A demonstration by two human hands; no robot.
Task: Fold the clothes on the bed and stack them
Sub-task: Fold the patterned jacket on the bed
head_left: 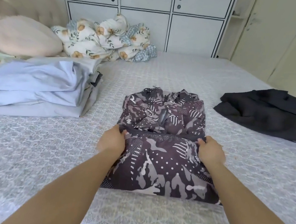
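A dark purple-grey patterned shirt (160, 149) lies in the middle of the bed (31, 154), its near half doubled over toward the collar. My left hand (112, 141) grips the folded edge at its left corner. My right hand (211, 151) grips the same edge at its right corner. A stack of folded light blue clothes (35, 90) sits at the left. A crumpled black garment (270, 114) lies unfolded at the right.
A pale pink pillow (24, 36) and a bunched floral quilt (107, 41) lie at the bed's head, far left. White cabinets (143, 15) stand behind the bed. Bare patterned bedspread stretches around the shirt.
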